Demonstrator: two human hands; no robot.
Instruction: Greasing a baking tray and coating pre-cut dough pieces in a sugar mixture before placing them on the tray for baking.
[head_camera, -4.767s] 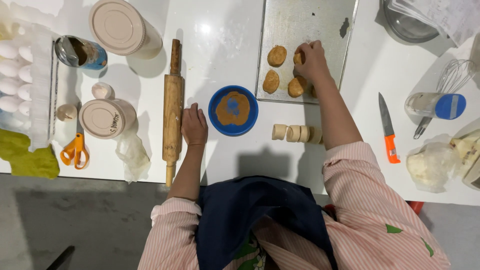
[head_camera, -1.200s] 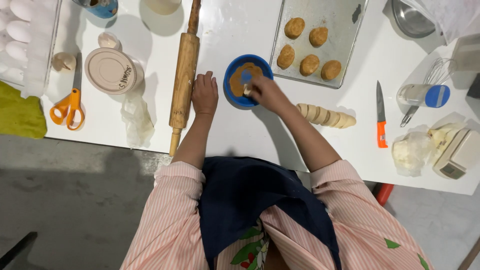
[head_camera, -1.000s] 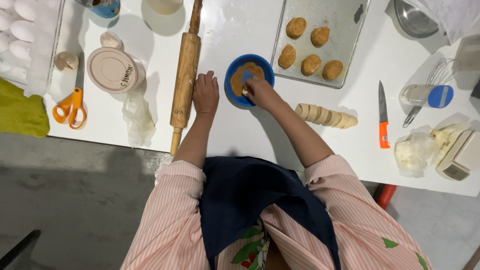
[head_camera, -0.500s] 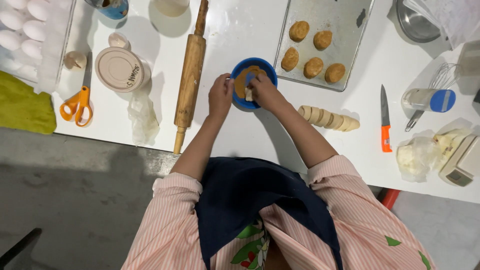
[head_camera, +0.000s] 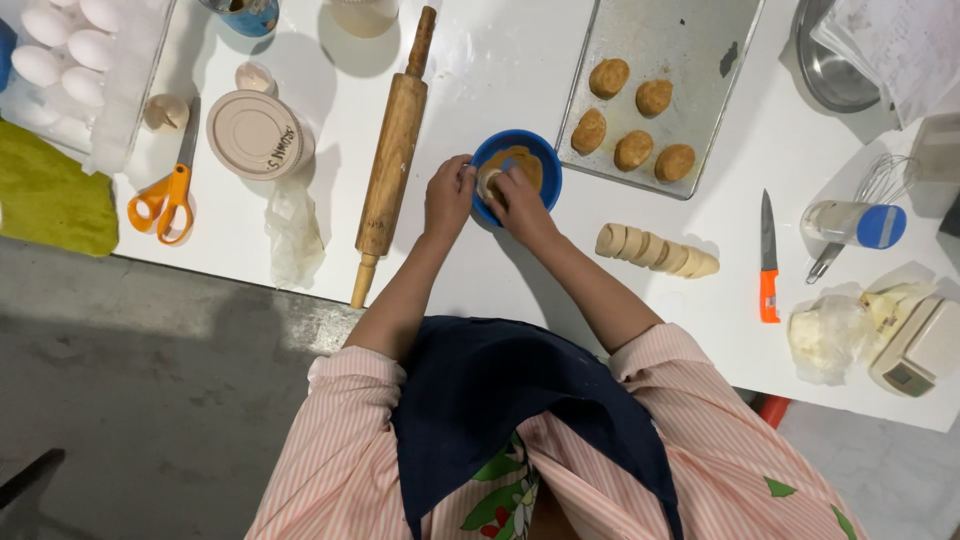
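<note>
Both hands, left hand (head_camera: 447, 197) and right hand (head_camera: 520, 197), pinch one dough piece (head_camera: 490, 183) over the blue bowl (head_camera: 545, 165); five coated pieces (head_camera: 640, 123) lie beyond the fingers, and sliced dough (head_camera: 655, 251) waits beside them.

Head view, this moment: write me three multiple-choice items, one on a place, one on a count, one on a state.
1. Where does the rolling pin lie?
A. left of the blue bowl
B. on the tray
C. beside the knife

2. How many coated dough pieces sit on the tray?
A. three
B. five
C. eight

3. What are the hands doing?
A. both rest flat on the table
B. one holds the scissors
C. both are at the bowl, on a piece of dough

Answers: 1 A, the pin lies just left of the bowl. 2 B, five brown pieces show on the tray. 3 C, the left hand and right hand meet at the bowl's rim around a pale piece.
</note>
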